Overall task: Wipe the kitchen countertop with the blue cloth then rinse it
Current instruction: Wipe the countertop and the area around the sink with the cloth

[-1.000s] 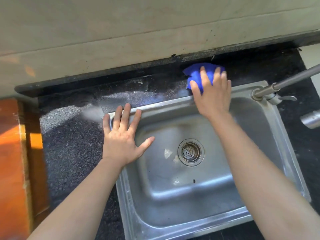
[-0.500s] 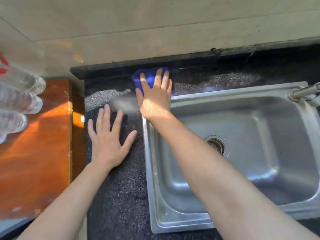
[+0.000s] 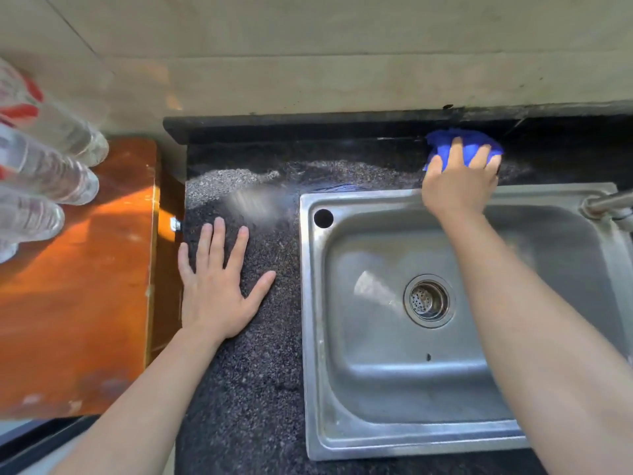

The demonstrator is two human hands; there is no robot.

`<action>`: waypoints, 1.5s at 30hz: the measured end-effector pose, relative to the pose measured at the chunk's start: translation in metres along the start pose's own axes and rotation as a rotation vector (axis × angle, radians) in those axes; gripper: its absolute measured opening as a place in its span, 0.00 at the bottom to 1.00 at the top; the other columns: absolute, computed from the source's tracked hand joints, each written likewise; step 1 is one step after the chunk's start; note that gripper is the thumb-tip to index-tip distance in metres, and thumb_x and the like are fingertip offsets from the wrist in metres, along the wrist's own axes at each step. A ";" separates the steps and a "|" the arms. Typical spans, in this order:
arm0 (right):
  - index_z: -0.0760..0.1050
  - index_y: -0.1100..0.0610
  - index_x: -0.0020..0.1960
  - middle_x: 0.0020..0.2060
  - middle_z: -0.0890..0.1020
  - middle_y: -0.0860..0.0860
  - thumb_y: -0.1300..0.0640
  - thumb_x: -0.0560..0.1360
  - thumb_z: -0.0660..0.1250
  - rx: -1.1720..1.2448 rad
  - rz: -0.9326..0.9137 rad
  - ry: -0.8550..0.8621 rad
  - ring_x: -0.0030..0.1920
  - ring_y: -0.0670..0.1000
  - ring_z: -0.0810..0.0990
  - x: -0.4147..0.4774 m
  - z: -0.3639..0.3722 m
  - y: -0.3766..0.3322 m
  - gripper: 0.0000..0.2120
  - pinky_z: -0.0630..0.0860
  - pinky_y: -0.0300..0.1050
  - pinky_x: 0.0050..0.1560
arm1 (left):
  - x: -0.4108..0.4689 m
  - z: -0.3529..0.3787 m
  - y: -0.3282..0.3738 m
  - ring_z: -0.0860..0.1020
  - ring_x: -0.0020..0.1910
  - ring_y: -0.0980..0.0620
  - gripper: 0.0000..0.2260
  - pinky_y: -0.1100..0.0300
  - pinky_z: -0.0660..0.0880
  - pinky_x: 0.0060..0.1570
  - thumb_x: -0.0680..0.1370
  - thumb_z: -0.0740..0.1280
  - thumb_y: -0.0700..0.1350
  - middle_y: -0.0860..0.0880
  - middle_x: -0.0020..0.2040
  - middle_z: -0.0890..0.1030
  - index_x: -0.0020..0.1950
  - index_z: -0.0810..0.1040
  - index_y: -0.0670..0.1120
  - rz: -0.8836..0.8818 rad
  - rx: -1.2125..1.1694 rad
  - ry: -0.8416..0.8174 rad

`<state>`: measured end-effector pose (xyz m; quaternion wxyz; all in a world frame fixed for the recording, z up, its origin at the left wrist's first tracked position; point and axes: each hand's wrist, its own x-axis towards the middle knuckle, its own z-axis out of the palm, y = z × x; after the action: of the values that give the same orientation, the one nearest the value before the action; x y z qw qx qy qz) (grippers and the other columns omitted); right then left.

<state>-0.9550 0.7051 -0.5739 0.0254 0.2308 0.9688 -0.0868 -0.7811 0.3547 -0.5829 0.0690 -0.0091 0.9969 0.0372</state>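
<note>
The blue cloth (image 3: 459, 142) is bunched on the black speckled countertop (image 3: 260, 354), on the narrow strip behind the steel sink (image 3: 383, 437). My right hand (image 3: 457, 186) presses down on the cloth, fingers curled over it, and covers its near half. Flat on the countertop left of the sink lies my left hand (image 3: 215, 286), fingers spread, holding nothing. A wet, darker band runs along the back strip to the left of the cloth.
The faucet (image 3: 608, 204) juts in at the right edge over the sink. An orange wooden surface (image 3: 75, 286) adjoins the counter on the left, with clear plastic bottles (image 3: 44, 169) above it. A tiled wall rises behind the counter. The sink drain (image 3: 428, 301) sits mid-basin.
My right hand has swept the blue cloth to the right along the back strip, from the sink's left corner to above its middle. My left hand has stayed flat on the counter.
</note>
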 end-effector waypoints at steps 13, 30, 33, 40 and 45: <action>0.79 0.49 0.65 0.59 0.79 0.63 0.42 0.74 0.55 -0.111 -0.431 0.051 0.56 0.64 0.76 -0.049 0.010 -0.085 0.26 0.69 0.58 0.59 | -0.002 -0.001 0.000 0.48 0.81 0.45 0.37 0.36 0.49 0.75 0.78 0.47 0.70 0.43 0.82 0.51 0.81 0.58 0.50 0.007 0.003 0.010; 0.64 0.43 0.77 0.79 0.60 0.55 0.37 0.82 0.48 0.049 -0.589 -0.159 0.79 0.63 0.52 -0.102 0.029 -0.144 0.26 0.45 0.61 0.78 | -0.001 -0.001 0.001 0.47 0.81 0.45 0.38 0.36 0.49 0.75 0.77 0.46 0.72 0.43 0.82 0.50 0.81 0.57 0.50 -0.008 0.039 -0.008; 0.66 0.41 0.76 0.78 0.64 0.54 0.37 0.82 0.50 0.030 -0.566 -0.087 0.78 0.62 0.57 -0.070 0.020 -0.093 0.25 0.47 0.61 0.78 | 0.000 -0.003 0.000 0.48 0.81 0.45 0.39 0.37 0.49 0.75 0.76 0.45 0.72 0.43 0.82 0.51 0.81 0.57 0.51 -0.005 0.028 -0.019; 0.69 0.47 0.75 0.74 0.68 0.61 0.39 0.80 0.46 -0.050 -0.172 0.024 0.72 0.66 0.64 0.016 -0.011 0.034 0.29 0.58 0.61 0.74 | 0.001 -0.004 0.002 0.48 0.81 0.44 0.40 0.36 0.48 0.75 0.76 0.45 0.73 0.43 0.82 0.50 0.81 0.57 0.51 -0.003 0.036 -0.021; 0.76 0.55 0.70 0.71 0.71 0.66 0.42 0.79 0.55 0.078 -0.098 0.093 0.71 0.71 0.66 -0.032 0.015 -0.051 0.27 0.61 0.62 0.72 | 0.000 -0.003 0.002 0.48 0.81 0.44 0.40 0.36 0.49 0.75 0.76 0.46 0.73 0.43 0.82 0.50 0.81 0.57 0.50 0.000 0.031 -0.020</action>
<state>-0.9497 0.6435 -0.5779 -0.0329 0.1877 0.9750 -0.1146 -0.7813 0.3563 -0.5794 0.0789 -0.0078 0.9966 0.0221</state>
